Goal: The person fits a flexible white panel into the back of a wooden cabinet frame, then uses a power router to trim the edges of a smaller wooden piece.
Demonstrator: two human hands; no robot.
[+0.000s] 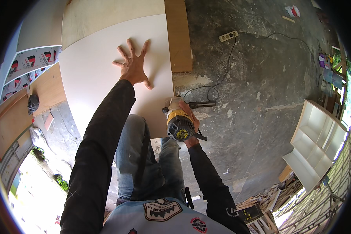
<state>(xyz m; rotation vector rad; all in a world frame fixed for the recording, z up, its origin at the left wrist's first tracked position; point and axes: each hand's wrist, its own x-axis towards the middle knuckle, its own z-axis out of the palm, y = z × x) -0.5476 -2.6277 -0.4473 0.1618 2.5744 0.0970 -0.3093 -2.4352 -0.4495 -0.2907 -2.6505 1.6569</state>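
Observation:
My left hand (133, 67) lies flat on a large white board (93, 74), its fingers spread wide. At the board's right edge, near my knees, my right hand (192, 121) is wrapped around a yellow and black router (179, 123). The router's round, vented motor end faces up, and a black bar (202, 104) juts out to its right. My fingers are partly hidden behind the tool's body. Its cutting end, and whether it touches the edge, cannot be seen.
A power strip (228, 36) with a plugged-in black cord (225, 66) lies on the worn concrete floor (253, 85). Brown panels (179, 35) lie under the board. A white shelf unit (316, 140) stands at the right, above scrap wood (269, 202). A paint bucket (292, 11) sits far right.

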